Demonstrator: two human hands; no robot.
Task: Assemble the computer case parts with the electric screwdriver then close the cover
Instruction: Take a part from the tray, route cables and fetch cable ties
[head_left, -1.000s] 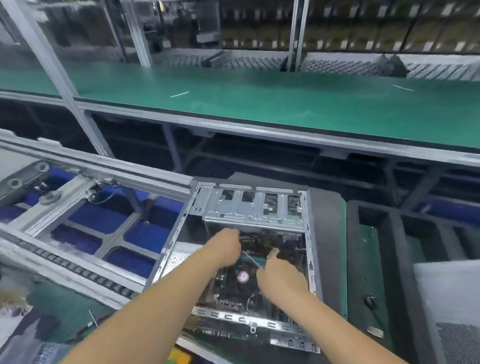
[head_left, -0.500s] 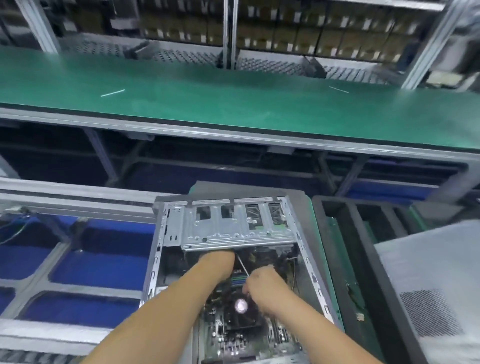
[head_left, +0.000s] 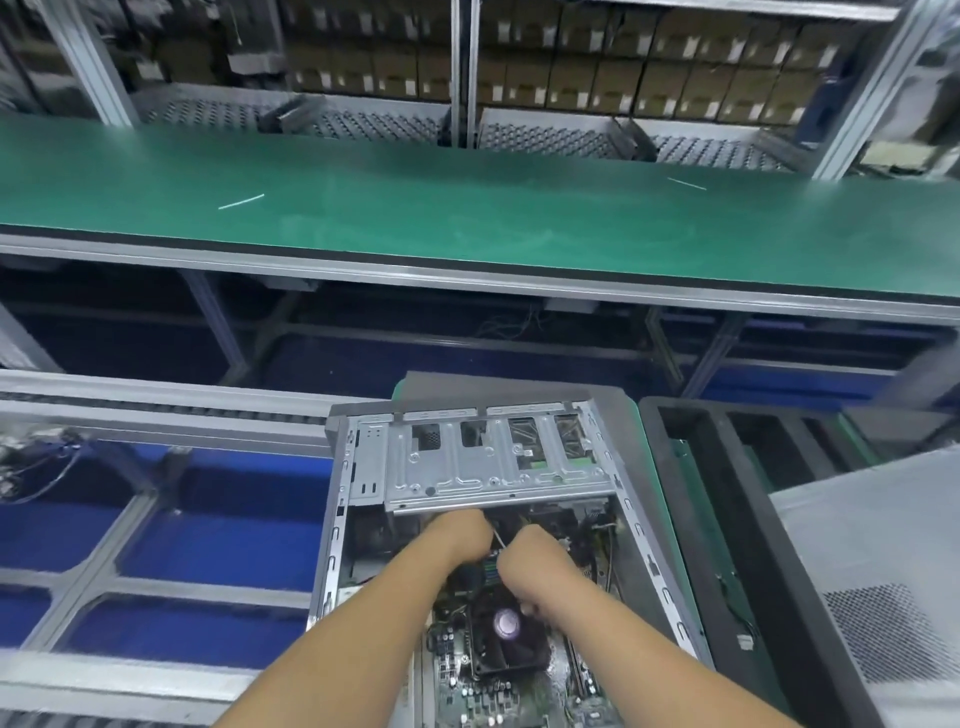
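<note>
Head view, computer case (head_left: 358, 519): an open steel tower that lies on its side on the counter (head_left: 636, 447), at the lower middle of the view, with its open face up.
Head view, drive cage (head_left: 493, 467): a pressed metal bracket across the far end of the case, with cut-outs, just above both hands.
Head view, motherboard (head_left: 457, 670): it sits in the bottom of the case, with a CPU fan (head_left: 506, 623) near the wrists.
Head view, left hand (head_left: 460, 538): it reaches under the edge of the drive cage; the fingers are curled downward, but what the grip closes on I cannot tell.
Head view, right hand (head_left: 535, 558): just beside the left one, with a curled grip. A thin pale wire or tie (head_left: 500, 540) passes between the two hands; it probably pinches this, not certain.
Head view, side cover (head_left: 878, 582): a grey panel with a mesh vent, lying to the right, apart from the case.
Handling, judgement: the case seems stiff and rather heavy, with thin sheet edges that can cut; better to hold it at the folded rails. The board and fan are fragile, so no pressing there. The wire is soft and light; pinch it near its end.
</note>
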